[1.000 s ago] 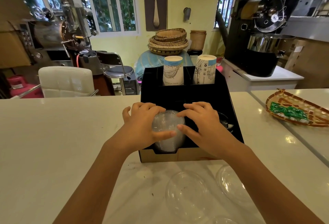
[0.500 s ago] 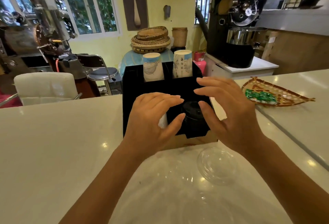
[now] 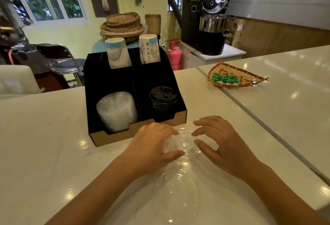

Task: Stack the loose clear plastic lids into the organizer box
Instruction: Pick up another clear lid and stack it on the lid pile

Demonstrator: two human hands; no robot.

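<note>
Loose clear domed plastic lid (image 3: 180, 144) sits on the white glossy tabletop (image 3: 44, 144), just in front of the black cardboard organizer box (image 3: 100, 81). Left hand (image 3: 151, 146) and right hand (image 3: 219, 144) cup it from either side, fingers curled, thumbs at the rim. Looks like a light pinch, not a firm grip; can't tell if it's off the surface.

A second clear plastic lid (image 3: 176, 198) lies closer to the person, between the forearms. Hard to see against the glare.

Risks, my read:
- Thin lid flexes under a two-sided squeeze and pops out sideways on the slick top.
- A forearm drags the near lid off the front edge.
- The stack of clear lids (image 3: 116, 110) in the front-left compartment already stands above the cutout; a new lid landing off-centre won't nest and may tip the stack forward.
- Wrong slot: the black lids (image 3: 163, 99) sit right next door.
</note>
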